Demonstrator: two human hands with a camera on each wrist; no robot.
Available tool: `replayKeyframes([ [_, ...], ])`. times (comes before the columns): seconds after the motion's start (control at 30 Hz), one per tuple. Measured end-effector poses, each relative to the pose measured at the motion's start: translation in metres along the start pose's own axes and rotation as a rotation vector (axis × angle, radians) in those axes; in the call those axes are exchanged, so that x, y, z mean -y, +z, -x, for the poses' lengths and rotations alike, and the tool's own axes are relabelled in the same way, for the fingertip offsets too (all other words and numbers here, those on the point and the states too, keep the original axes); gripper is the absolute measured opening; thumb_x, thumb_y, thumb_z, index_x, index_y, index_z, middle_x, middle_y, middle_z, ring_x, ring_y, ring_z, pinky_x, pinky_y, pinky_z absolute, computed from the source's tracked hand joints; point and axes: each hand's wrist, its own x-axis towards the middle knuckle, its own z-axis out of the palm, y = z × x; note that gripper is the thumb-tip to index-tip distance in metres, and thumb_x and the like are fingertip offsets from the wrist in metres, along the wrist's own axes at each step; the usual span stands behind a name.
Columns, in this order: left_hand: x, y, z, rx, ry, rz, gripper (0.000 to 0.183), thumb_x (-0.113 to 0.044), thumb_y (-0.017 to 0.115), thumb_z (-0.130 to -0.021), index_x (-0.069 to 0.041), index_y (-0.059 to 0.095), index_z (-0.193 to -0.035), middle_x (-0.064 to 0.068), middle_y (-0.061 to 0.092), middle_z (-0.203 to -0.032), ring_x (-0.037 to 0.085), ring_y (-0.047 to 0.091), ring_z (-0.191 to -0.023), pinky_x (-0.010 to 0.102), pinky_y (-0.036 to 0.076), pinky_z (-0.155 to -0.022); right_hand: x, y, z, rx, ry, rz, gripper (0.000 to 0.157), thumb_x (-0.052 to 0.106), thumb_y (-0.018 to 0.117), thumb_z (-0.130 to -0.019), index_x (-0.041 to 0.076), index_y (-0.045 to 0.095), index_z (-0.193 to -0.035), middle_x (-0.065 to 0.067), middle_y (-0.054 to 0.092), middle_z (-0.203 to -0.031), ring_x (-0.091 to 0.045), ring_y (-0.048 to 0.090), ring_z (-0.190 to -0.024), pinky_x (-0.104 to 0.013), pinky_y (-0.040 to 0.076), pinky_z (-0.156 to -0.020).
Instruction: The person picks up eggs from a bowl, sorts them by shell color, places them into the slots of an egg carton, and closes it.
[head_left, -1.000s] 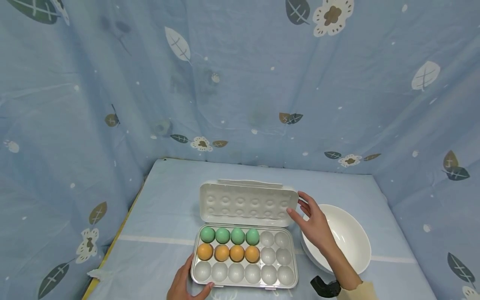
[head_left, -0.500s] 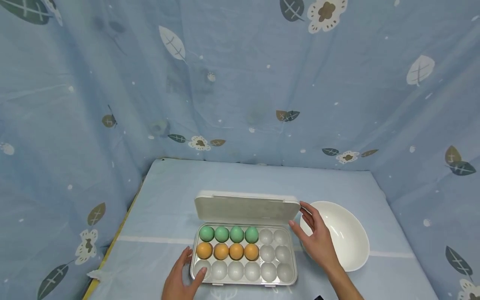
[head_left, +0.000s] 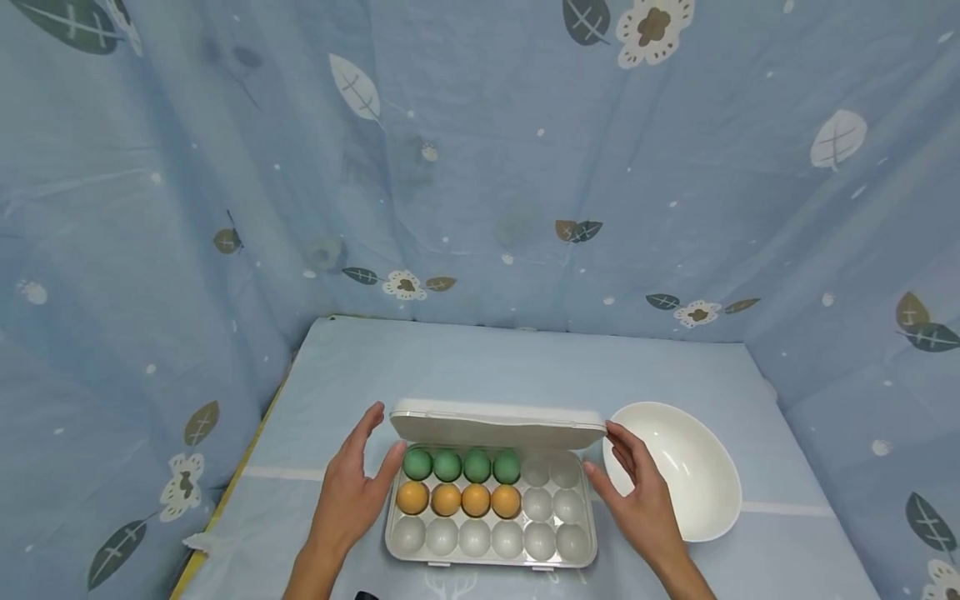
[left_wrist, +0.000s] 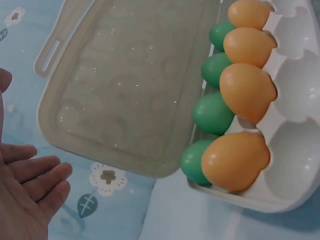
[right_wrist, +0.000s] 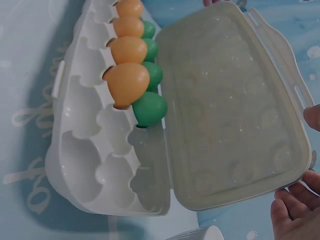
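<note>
A white egg box [head_left: 491,563] stands with its hinged lid [head_left: 497,413] partly raised and leaning over the back row. Several green eggs [head_left: 447,465] fill the left part of that row, and several orange eggs [head_left: 446,500] sit in the row before it. The front row and the right-hand cups hold no eggs. My right hand [head_left: 637,487] holds the lid's right corner, thumb at the near edge and fingers at the far side. Beside the lid's left end my left hand [head_left: 352,483] is spread; the left wrist view shows its fingers [left_wrist: 45,180] apart from the lid.
A large white bowl [head_left: 690,467] stands just right of the egg box, partly behind my right hand. Pale blue cloth [head_left: 345,358] covers the table, and patterned blue curtains [head_left: 480,167] hang behind and at both sides.
The lid has tilted forward and down from nearly upright, with my right hand following at its corner. My left hand has left the box's front left corner and moved up beside the lid.
</note>
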Motion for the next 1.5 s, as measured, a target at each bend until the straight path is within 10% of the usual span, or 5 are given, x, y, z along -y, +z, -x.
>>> replayKeyframes([
  [0.47, 0.006, 0.008, 0.016, 0.066, -0.093, -0.022, 0.063, -0.043, 0.065, -0.101, -0.007, 0.051, -0.151, 0.022, 0.063, -0.14, 0.042, 0.06, -0.128, 0.063, 0.049, -0.102, -0.002, 0.006, 0.033, -0.029, 0.05, 0.108, 0.067, 0.02, 0.08, -0.093, 0.007, 0.048, -0.15, -0.009, 0.054, -0.15, 0.015, 0.041, -0.132, -0.004, 0.035, -0.106],
  [0.93, 0.014, 0.01, 0.045, 0.074, -0.127, -0.026, 0.065, -0.045, 0.074, -0.095, -0.012, 0.057, -0.148, 0.015, 0.065, -0.139, 0.036, 0.063, -0.126, 0.057, 0.053, -0.098, -0.007, 0.009, 0.05, 0.023, 0.239, 0.218, 0.061, 0.043, 0.073, -0.096, 0.015, 0.056, -0.148, -0.007, 0.064, -0.143, -0.029, 0.062, -0.129, -0.004, 0.039, -0.098],
  [1.17, 0.03, 0.015, 0.061, 0.115, -0.05, -0.07, 0.068, -0.038, 0.084, -0.087, -0.014, 0.06, -0.145, 0.011, 0.06, -0.147, 0.035, 0.062, -0.128, 0.053, 0.056, -0.095, -0.024, 0.014, 0.064, 0.041, 0.097, 0.311, 0.067, 0.036, 0.086, -0.085, 0.014, 0.059, -0.143, -0.009, 0.064, -0.142, -0.033, 0.061, -0.129, 0.004, 0.028, -0.1],
  [1.3, 0.039, 0.022, 0.068, 0.161, -0.023, -0.08, 0.063, -0.042, 0.084, -0.086, -0.018, 0.064, -0.14, 0.01, 0.052, -0.155, 0.037, 0.058, -0.132, 0.053, 0.057, -0.093, -0.032, 0.017, 0.071, 0.131, 0.08, 0.363, 0.07, 0.041, 0.085, -0.085, 0.015, 0.057, -0.143, -0.013, 0.058, -0.147, -0.036, 0.056, -0.135, -0.026, 0.05, -0.106],
  [1.5, 0.05, 0.039, 0.072, 0.096, 0.315, -0.152, 0.066, -0.034, 0.092, -0.076, -0.009, 0.068, -0.132, 0.013, 0.055, -0.151, 0.038, 0.052, -0.137, 0.029, 0.034, -0.121, -0.041, 0.028, 0.078, 0.232, -0.014, 0.518, 0.076, 0.055, 0.08, -0.085, 0.019, 0.056, -0.147, -0.006, 0.047, -0.158, -0.033, 0.049, -0.142, -0.042, 0.045, -0.113],
])
